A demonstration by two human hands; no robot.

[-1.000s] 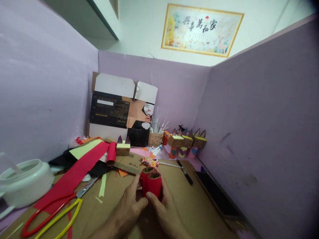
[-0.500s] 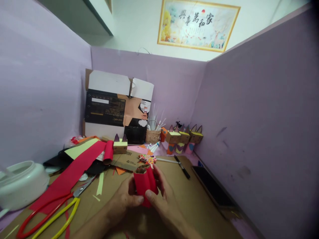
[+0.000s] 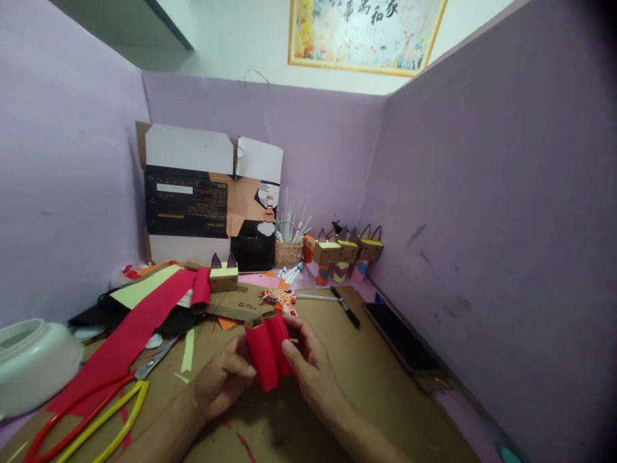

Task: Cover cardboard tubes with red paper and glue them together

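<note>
Red paper-covered cardboard tubes are held upright and slightly tilted between my two hands, above the cardboard mat. They look like two lobes side by side with brown rims on top; I cannot tell whether they are separate tubes or one creased tube. My left hand grips the left side, thumb near the lower front. On the right side, my right hand has its thumb on the front and its fingers behind, partly hidden. Another red tube stands farther back, beside a small cardboard box with ears.
Scissors with red and yellow handles lie at left by a red paper strip and a white pot. A black pen and a dark tablet-like slab lie right. Eared figures and a marker basket stand behind.
The red tubes have turned and tilted in my hands, showing more of the front groove. My left thumb has shifted off the middle toward the left edge. The camera view has shifted slightly.
</note>
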